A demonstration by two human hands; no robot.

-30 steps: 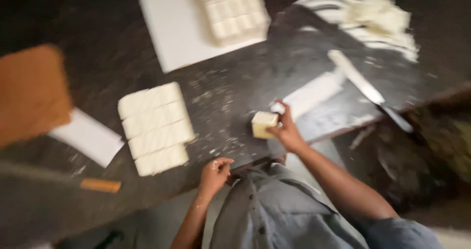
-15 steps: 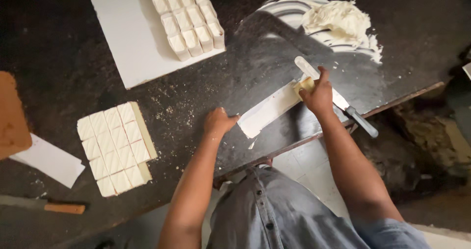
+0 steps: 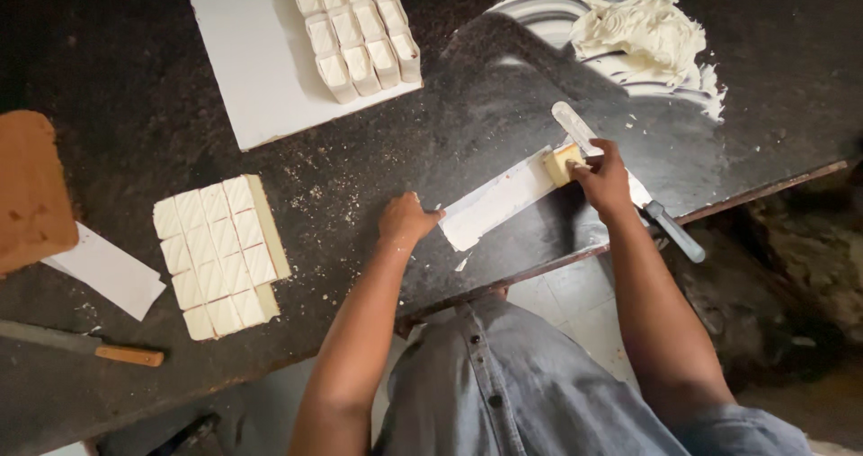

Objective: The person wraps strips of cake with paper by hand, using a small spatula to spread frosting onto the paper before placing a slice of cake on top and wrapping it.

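Left hand (image 3: 406, 222): curled into a loose fist, knuckles pressing the near end of the white paper strip (image 3: 500, 200); a second ago it rested empty at the counter edge.
Right hand (image 3: 604, 179): fingers clamped on the small cream block (image 3: 564, 162), which has moved from the bare counter onto the strip's far end, so wrapping looks begun.
Strip axis: long, running from the left fist up-right to the block.
Beyond the right hand: spatula (image 3: 629, 182), then a cream heap (image 3: 649, 34).

Rows of white blocks (image 3: 360, 25) cut by top edge, brown board (image 3: 31, 191) cut at left, spatula (image 3: 629, 182) middle hidden under right hand (image 3: 604, 179)
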